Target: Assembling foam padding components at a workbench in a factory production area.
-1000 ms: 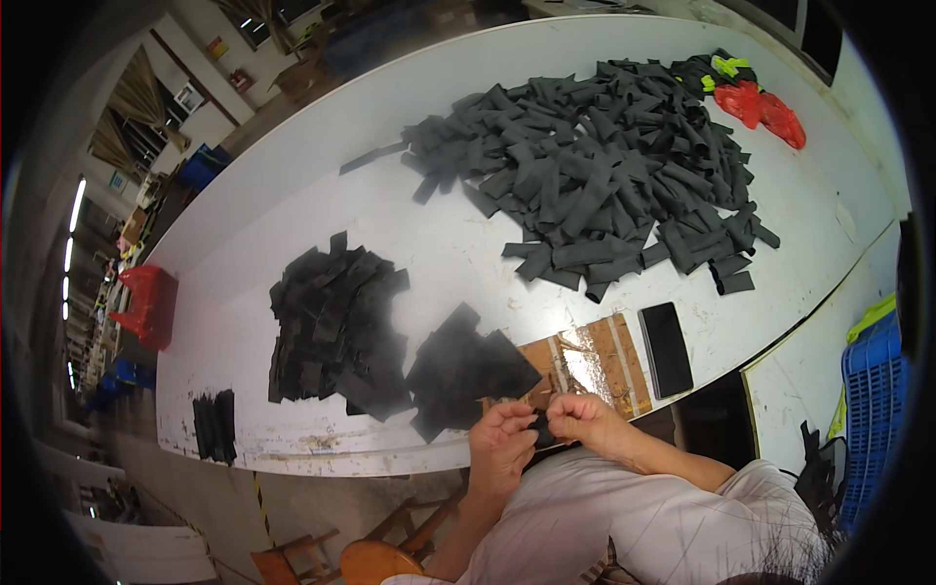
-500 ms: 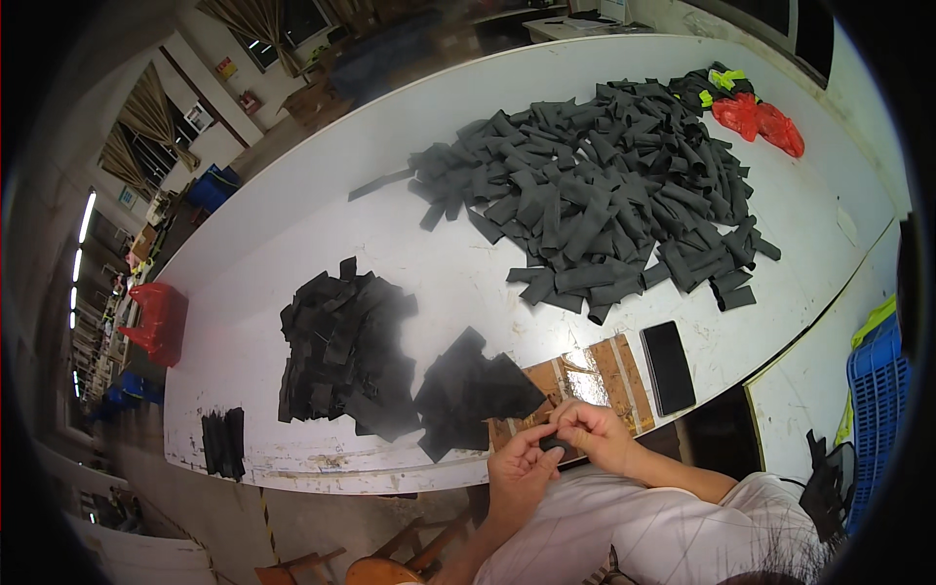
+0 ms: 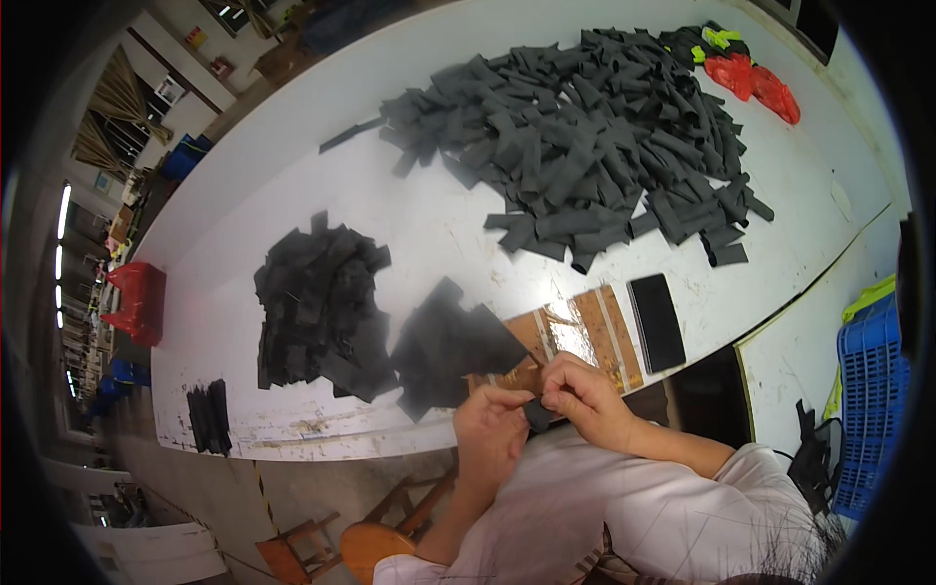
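Between my two hands, close to the table's near edge, is a small dark fabric piece point(image 3: 537, 416). My left hand point(image 3: 492, 424) pinches its left side with thumb and fingers. On its right side, the fingertips of my right hand point(image 3: 583, 392) are closed on the same piece. Just beyond the hands, a brown wooden board point(image 3: 606, 336) with pale strips and a shiny patch lies on the table. Flat black fabric pieces point(image 3: 453, 346) overlap the board's left part. Finer detail of the held piece is hidden by my fingers.
A big heap of dark grey fabric tubes point(image 3: 575, 146) covers the far part of the white table point(image 3: 224, 244). To the left are a black fabric pile point(image 3: 322, 312) and a small stack point(image 3: 209, 417). A phone point(image 3: 658, 323), red bags point(image 3: 751, 86) and a blue crate point(image 3: 868, 409) are on the right.
The view has shifted, so the table's things sit higher and slightly further left. My hands have drawn a little apart, and more of the dark piece shows between them.
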{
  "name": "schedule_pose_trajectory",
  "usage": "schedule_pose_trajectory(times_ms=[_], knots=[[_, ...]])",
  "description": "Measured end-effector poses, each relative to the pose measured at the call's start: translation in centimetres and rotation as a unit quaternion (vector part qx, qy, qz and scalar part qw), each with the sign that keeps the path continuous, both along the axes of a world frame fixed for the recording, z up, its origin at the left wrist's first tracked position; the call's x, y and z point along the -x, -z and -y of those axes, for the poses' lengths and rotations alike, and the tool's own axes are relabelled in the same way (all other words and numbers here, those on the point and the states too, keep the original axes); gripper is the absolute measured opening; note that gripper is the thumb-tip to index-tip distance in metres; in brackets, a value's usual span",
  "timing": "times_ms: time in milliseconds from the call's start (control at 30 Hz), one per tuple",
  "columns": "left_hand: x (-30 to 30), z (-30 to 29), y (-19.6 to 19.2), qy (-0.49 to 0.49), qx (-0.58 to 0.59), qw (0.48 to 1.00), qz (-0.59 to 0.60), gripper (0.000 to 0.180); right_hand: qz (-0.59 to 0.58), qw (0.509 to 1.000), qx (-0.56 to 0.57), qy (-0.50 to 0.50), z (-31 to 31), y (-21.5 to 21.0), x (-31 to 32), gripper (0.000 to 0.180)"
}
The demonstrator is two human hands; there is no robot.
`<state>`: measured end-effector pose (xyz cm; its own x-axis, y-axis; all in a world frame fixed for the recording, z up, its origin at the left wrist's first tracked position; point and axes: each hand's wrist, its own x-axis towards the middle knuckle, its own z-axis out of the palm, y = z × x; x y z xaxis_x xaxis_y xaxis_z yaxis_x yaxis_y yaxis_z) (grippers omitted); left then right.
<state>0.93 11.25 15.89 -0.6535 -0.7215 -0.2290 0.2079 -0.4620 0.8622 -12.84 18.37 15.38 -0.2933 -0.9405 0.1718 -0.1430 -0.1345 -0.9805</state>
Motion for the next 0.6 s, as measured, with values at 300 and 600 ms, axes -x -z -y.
schedule_pose_trajectory(times_ms=[300,600], knots=[[1.2,1.4,-1.7,0.245,-0.082,0.887,-0.382,0.024,-0.011,0.985,0.057,-0.161,0.6,-6.2,1.5,0.011],[3.7,4.6,1.1,0.067,-0.498,0.827,-0.253,0.022,0.377,0.897,-0.196,-0.126,4.0,0.7,4.2,0.018]])
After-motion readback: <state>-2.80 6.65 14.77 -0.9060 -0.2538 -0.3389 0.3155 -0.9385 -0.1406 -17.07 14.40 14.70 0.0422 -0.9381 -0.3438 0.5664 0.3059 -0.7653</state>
